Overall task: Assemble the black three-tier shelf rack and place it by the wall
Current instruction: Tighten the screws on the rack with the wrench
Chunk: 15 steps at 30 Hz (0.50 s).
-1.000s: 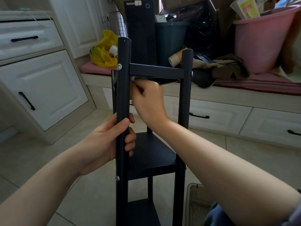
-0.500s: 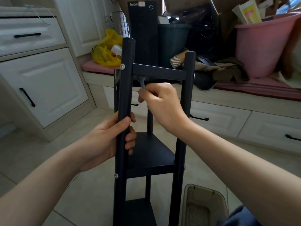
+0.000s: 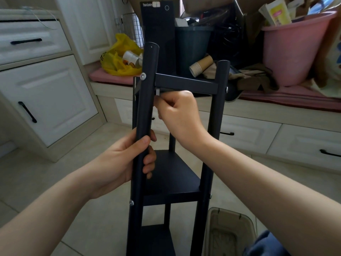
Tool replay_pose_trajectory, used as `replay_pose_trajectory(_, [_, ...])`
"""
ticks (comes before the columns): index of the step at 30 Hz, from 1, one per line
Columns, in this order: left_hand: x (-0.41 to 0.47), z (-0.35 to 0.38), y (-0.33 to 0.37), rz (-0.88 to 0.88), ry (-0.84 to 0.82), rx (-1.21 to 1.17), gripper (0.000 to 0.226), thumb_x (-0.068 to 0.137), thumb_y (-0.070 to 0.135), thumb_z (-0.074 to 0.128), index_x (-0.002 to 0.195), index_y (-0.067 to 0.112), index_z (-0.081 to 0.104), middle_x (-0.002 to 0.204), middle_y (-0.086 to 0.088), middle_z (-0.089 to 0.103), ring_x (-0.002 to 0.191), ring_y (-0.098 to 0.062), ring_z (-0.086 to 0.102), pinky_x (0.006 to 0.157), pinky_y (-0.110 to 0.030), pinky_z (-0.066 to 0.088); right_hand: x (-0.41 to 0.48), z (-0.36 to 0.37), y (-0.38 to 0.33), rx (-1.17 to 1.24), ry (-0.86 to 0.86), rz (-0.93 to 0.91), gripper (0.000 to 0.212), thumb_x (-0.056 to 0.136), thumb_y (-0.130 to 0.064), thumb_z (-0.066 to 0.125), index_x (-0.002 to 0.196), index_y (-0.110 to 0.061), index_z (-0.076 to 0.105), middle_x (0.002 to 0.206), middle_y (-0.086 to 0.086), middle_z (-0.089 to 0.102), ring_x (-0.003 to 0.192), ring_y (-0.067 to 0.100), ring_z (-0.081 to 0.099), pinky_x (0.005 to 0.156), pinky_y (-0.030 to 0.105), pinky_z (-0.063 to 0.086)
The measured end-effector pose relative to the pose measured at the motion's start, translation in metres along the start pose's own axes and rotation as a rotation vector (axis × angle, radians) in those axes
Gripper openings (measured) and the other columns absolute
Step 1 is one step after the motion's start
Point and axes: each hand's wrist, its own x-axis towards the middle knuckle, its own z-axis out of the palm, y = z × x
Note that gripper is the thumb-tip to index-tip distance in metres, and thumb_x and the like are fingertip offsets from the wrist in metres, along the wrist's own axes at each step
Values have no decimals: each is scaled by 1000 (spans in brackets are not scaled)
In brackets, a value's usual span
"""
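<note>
Nearest to us, at the bottom edge, we see a clear plastic box (image 3: 230, 235) on the tiled floor (image 3: 55, 172), with a piece of blue cloth (image 3: 265, 244) beside it at the right. Both forearms come up from the lower corners toward the black shelf rack (image 3: 171, 176). The rack stands upright on the floor in the middle of the view, and its feet are cut by the bottom edge.

The left hand (image 3: 125, 159) reaches in from the left at the height just above the middle shelf. It grips the front left post (image 3: 145, 108): the thumb lies across the front of the post and the fingers are curled around it from behind.

The right hand (image 3: 180, 115) is higher, with the wrist bent and the knuckles turned up. It is closed into a loose fist just under the top shelf (image 3: 186, 83), and its fingertips pinch a small silver tool (image 3: 158, 91). The tool's end points up to the underside of that shelf, close to the front left post. We cannot tell what kind of tool it is. A silver screw head (image 3: 143, 76) sits on the post at this joint.

Behind the rack runs a window bench (image 3: 258, 115) with drawers. On it, from the left end, lie a yellow bag (image 3: 118, 60), a black computer tower (image 3: 158, 34), a dark bin (image 3: 191, 47), a stack of paper cups (image 3: 201, 68) and a pink tub (image 3: 295, 50). A white cabinet (image 3: 46, 100) stands at the left.
</note>
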Motion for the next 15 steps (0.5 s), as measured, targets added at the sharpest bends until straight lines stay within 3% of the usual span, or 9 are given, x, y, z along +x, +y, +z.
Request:
replay_pose_trajectory(5, [1,-2,-1,7,-9,10,26,81,45,68,98,27,63,71,-2,45,63,-17,49,66,-34,52,-2,1,4,15,-1,11,29,97,-9,59,72,-4,71,53,-8,60,49,2,55,55,13,44])
replay_pose_trajectory(15, [0,-5,-1,13,-3,20,26,80,46,68,98,28,62,71,-2,45,63,-17,48,66,-34,52,-3,5,8,10,16,2,26,97,-10,59,76,-4,72,61,-2,66,55,6,62,57,20,49])
